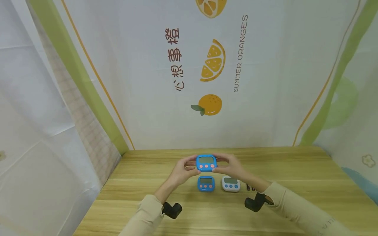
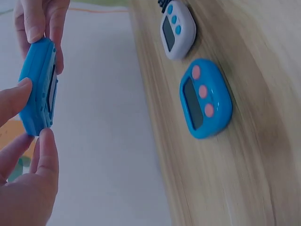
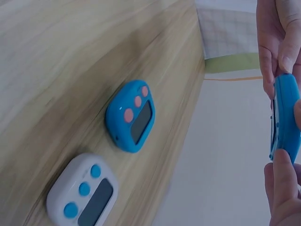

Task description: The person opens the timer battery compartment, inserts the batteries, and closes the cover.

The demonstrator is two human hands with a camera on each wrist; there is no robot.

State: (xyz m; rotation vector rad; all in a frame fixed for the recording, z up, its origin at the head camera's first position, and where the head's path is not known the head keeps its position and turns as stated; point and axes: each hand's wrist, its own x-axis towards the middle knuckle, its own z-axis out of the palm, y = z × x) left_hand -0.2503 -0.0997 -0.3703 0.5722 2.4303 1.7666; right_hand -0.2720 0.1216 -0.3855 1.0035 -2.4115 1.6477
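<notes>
Beige left sleeve (image 1: pixel 143 216) lies nearest, below and left of the raised blue timer (image 1: pixel 206 163), whose left edge the left hand (image 1: pixel 180 172) pinches. Held above the tabletop (image 1: pixel 212 213), that timer looks light, stiff and slightly slippery, its screen probably fragile; the side edges seem the best hold. Glossy and rounded, it shows a grey display over three pink buttons. Below it sits a matching timer (image 1: pixel 206 184); the right hand (image 1: pixel 231 166) grips its right edge up above, and below-right rests a white timer (image 1: pixel 231 184).
</notes>
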